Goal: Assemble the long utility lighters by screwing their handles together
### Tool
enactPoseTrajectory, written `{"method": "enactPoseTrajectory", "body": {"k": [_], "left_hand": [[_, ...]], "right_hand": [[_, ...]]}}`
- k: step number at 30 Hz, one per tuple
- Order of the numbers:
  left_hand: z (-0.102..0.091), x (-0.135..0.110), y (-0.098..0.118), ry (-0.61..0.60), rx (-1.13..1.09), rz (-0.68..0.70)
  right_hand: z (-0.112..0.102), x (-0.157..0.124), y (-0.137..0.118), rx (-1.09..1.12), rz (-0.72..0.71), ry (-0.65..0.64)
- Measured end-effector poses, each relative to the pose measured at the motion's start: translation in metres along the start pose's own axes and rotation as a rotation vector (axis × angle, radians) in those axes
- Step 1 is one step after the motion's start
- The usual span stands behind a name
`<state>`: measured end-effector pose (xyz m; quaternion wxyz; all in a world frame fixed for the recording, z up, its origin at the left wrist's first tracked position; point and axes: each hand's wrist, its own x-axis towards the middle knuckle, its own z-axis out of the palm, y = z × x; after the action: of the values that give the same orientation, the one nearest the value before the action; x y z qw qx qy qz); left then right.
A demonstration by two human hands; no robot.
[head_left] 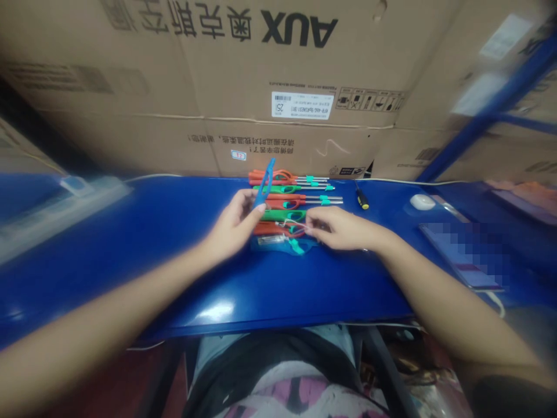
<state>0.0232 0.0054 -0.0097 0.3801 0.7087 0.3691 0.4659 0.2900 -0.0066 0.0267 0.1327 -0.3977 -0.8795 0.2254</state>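
Note:
My left hand (232, 223) is closed on a blue plastic lighter-handle shell (265, 183), which it holds upright above the blue table (174, 244). My right hand (339, 227) pinches the thin wires and inner part of an opened blue lighter (282, 241) that lies flat in front of me. Behind it lies a row of several long orange and green gas lighters (291, 194) with metal nozzles pointing right.
A small screwdriver with a yellow and black handle (361, 198) lies right of the lighters. A white mouse-like object (422, 201) and a phone (461, 255) sit farther right. Large cardboard boxes (278, 87) stand behind the table. A pale tray (56, 203) sits at left.

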Motion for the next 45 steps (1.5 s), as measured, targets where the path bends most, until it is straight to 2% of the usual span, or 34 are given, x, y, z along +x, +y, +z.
{"method": "enactPoseTrajectory", "body": {"k": [3, 7, 11, 15, 18, 21, 26, 29, 31, 33, 36, 38, 40, 43, 45], "left_hand": [[-0.004, 0.001, -0.001, 0.018, 0.092, -0.040], [-0.002, -0.005, 0.003, -0.108, 0.264, -0.065], [0.004, -0.010, 0.006, -0.208, 0.399, 0.031], [0.007, -0.010, 0.002, -0.285, 0.421, 0.136], [0.005, -0.009, 0.000, -0.281, 0.411, 0.119], [0.001, -0.006, 0.003, -0.283, 0.430, 0.126], [-0.002, 0.002, 0.014, -0.309, 0.439, 0.148], [-0.007, 0.005, 0.015, -0.299, 0.504, 0.142], [-0.012, 0.007, 0.012, -0.279, 0.559, 0.094], [-0.015, 0.008, 0.008, -0.245, 0.503, -0.022], [-0.009, 0.006, 0.008, -0.203, 0.153, -0.235], [0.001, 0.001, 0.014, -0.186, -0.077, -0.320], [0.012, -0.005, 0.022, -0.192, -0.194, -0.388], [0.023, -0.014, 0.030, -0.229, -0.257, -0.473], [0.026, -0.017, 0.031, -0.240, -0.263, -0.449]], "right_hand": [[0.002, 0.001, -0.003, 0.040, -0.030, 0.082], [0.007, 0.001, -0.010, 0.087, -0.079, 0.181], [0.011, 0.001, -0.015, 0.105, -0.121, 0.249], [0.012, 0.002, -0.016, 0.121, -0.140, 0.290], [0.011, 0.002, -0.014, 0.099, -0.128, 0.240], [0.006, 0.002, -0.010, 0.028, -0.181, 0.206], [-0.007, -0.002, -0.006, -0.057, -0.270, 0.252], [-0.017, -0.005, -0.002, -0.006, -0.261, 0.261], [-0.025, -0.007, 0.004, 0.053, -0.209, 0.316], [-0.033, -0.011, 0.008, 0.106, -0.126, 0.424], [-0.033, -0.012, 0.007, 0.181, -0.064, 0.523], [-0.022, -0.009, -0.002, 0.217, -0.095, 0.479], [-0.005, -0.004, -0.014, 0.162, -0.096, 0.403], [0.020, 0.002, -0.030, 0.038, -0.015, 0.305], [0.030, 0.003, -0.037, 0.038, -0.020, 0.224]]}}
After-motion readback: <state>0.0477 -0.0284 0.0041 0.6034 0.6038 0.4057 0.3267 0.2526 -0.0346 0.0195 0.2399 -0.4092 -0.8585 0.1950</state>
